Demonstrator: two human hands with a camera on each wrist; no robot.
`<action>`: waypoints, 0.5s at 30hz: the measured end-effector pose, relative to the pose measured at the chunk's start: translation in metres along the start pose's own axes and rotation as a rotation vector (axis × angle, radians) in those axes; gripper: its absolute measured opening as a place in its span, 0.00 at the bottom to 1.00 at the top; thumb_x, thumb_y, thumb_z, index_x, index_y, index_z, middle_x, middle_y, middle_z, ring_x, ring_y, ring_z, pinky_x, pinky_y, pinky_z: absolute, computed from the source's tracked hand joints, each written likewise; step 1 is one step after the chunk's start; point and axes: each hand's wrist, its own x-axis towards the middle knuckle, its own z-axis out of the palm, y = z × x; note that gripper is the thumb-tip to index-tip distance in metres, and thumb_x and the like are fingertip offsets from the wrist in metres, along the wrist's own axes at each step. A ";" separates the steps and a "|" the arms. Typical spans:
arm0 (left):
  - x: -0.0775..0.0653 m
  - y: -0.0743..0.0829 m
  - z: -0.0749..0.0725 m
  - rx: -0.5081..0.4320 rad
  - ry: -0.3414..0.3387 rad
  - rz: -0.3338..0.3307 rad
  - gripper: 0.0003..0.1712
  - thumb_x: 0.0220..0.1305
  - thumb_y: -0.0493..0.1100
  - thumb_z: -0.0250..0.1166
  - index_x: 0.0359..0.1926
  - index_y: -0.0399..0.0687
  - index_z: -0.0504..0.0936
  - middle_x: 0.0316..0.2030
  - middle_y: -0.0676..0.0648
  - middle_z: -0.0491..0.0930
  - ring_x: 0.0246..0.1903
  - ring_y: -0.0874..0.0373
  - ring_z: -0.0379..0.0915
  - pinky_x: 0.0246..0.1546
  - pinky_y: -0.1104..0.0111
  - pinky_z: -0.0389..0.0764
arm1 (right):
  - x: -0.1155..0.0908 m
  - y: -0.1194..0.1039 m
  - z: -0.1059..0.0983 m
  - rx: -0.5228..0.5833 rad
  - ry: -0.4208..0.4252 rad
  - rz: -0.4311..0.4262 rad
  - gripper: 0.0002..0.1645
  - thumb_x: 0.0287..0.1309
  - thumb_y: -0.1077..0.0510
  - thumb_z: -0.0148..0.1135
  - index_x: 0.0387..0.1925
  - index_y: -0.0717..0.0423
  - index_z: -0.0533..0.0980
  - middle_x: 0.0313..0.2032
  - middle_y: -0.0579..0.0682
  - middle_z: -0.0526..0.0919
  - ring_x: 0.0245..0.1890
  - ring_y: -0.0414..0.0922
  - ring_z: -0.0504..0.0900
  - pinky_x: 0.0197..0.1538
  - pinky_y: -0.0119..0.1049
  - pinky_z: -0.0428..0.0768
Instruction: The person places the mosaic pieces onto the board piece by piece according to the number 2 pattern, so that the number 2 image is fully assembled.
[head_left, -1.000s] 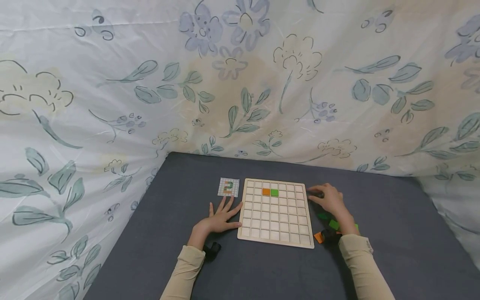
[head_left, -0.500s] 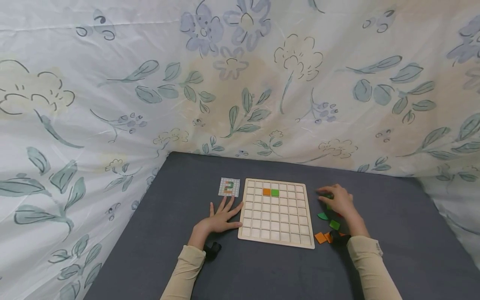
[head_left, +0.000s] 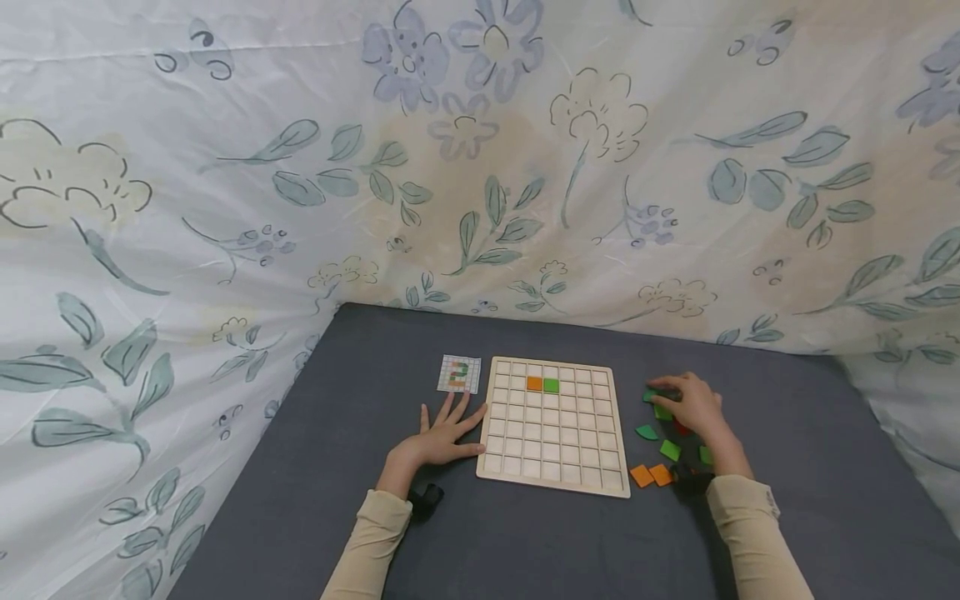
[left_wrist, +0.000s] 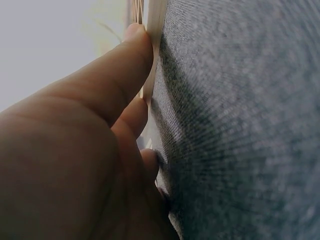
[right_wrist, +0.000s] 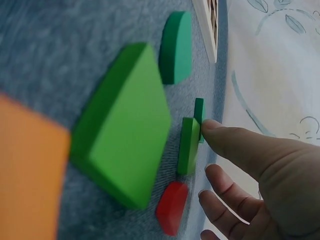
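Observation:
My left hand (head_left: 438,442) lies flat with spread fingers, thumb and index finger at the left rim of a wooden grid board (head_left: 551,487). In the left wrist view, the thumb (left_wrist: 132,62) touches the board's edge. An orange square tile (head_left: 534,383) and a green square tile (head_left: 551,386) sit side by side in the grid. Right of the board, my right hand (head_left: 693,404) hovers over loose tiles. Its thumb (right_wrist: 232,142) is right at a small dark green tile (right_wrist: 199,110); the index finger is hidden in that wrist view.
A pattern card (head_left: 459,374) lies left of the board. Beside my right hand are a bright green tile (head_left: 663,412), a red tile (head_left: 681,427), a rounded teal tile (head_left: 647,432), another green tile (head_left: 670,451) and several orange tiles (head_left: 642,476). A floral curtain (head_left: 487,167) hangs behind the table.
My right hand has moved right, away from the board's edge and over the loose tiles, uncovering several of them. My left hand and the tiles in the grid have stayed put.

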 end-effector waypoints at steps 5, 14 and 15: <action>0.000 0.000 0.000 0.005 -0.002 -0.001 0.41 0.65 0.61 0.53 0.73 0.62 0.46 0.73 0.45 0.32 0.71 0.44 0.19 0.59 0.35 0.21 | 0.000 0.003 0.000 -0.006 -0.004 0.025 0.20 0.57 0.54 0.63 0.50 0.58 0.78 0.41 0.62 0.72 0.37 0.56 0.70 0.34 0.48 0.58; 0.000 -0.001 0.001 0.006 0.004 -0.001 0.41 0.64 0.62 0.53 0.73 0.63 0.46 0.73 0.45 0.32 0.71 0.44 0.19 0.59 0.35 0.21 | 0.002 0.005 0.002 -0.008 -0.011 0.064 0.19 0.57 0.52 0.63 0.47 0.59 0.79 0.42 0.63 0.72 0.39 0.58 0.70 0.36 0.52 0.59; 0.000 -0.001 0.000 0.004 0.004 0.000 0.41 0.64 0.62 0.53 0.73 0.62 0.46 0.73 0.45 0.32 0.71 0.44 0.19 0.59 0.35 0.21 | 0.003 0.004 0.002 -0.006 -0.014 0.067 0.19 0.57 0.52 0.62 0.47 0.60 0.79 0.42 0.63 0.72 0.39 0.59 0.70 0.36 0.52 0.60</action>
